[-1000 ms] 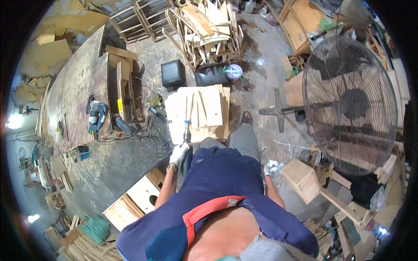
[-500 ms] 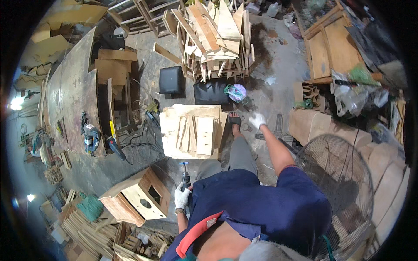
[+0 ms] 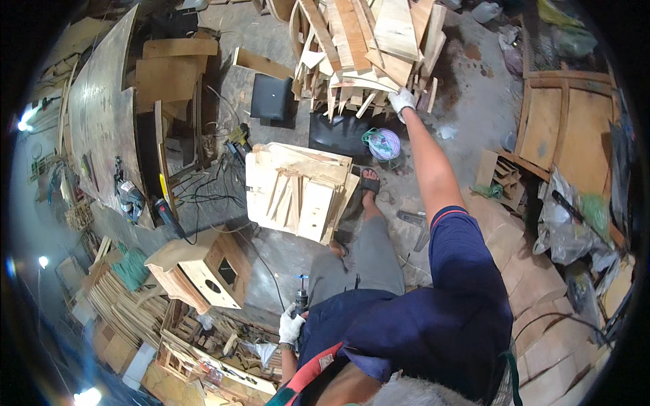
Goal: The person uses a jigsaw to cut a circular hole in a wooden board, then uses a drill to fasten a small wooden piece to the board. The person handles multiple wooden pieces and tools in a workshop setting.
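Observation:
My left hand, in a white glove, is closed round a black drill beside my hip. A blue bit points up from the drill, and its cord runs off past the stack of boards. My right arm is stretched far forward. At its end my gloved right hand reaches the near right edge of a tall pile of wood offcuts. Its fingers look spread against the ends of the pieces, with nothing visibly held. A stack of pale boards with loose strips on top stands before my legs.
A wooden box with a round hole sits at the left. Beyond the boards are a black stool and a purple-green coil. Power tools and tangled cords lie left. Curved wooden panels line the right.
My right hand has moved forward from beside my foot to the offcut pile. My view has shifted forward and right. The left hand still grips the drill.

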`<state>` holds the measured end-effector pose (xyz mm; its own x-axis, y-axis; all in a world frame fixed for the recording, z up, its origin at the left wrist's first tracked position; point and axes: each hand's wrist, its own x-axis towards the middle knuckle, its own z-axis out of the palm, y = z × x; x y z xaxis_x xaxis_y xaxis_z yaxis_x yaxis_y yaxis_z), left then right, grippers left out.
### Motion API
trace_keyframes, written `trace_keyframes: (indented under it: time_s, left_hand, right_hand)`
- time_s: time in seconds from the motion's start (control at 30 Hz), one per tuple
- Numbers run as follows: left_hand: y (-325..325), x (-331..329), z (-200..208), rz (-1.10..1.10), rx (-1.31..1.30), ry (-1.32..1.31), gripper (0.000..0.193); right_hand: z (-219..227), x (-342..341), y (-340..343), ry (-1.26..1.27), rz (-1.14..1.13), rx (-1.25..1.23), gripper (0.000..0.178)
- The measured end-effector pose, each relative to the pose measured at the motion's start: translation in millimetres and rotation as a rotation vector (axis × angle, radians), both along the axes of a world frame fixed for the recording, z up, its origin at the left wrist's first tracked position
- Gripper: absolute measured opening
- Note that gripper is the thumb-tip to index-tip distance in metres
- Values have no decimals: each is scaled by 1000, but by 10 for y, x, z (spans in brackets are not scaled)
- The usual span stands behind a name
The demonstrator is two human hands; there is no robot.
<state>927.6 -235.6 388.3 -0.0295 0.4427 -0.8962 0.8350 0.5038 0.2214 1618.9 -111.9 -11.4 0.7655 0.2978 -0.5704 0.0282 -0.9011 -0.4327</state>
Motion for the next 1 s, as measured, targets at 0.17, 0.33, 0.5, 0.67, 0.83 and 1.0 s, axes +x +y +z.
trace_keyframes:
  time_s: [0.17,0.33,0.5,0.67,0.83,1.0]
  left_hand:
    - [-112,111,34,49,-59,106,58]
    - [-167,192,21,90,-33,10,55]
    - [-223,59,-101,78,-10,-79,57]
    - [-245,-113,-281,39,-3,8,77]
    - [-324,-225,-329,26,102,-42,70]
    - [-420,-459,-422,17,127,-105,72]
  right_hand:
    - [-451,177,98,70,-232,-67,42]
    - [-657,213,74,47,-482,153,35]
    - [-111,321,148,773,-792,743,28]
    - [591,159,87,315,-318,634,24]
    - [1054,-695,-675,245,-365,531,27]
    - [1360,-1545,-1359,389,-489,627,23]
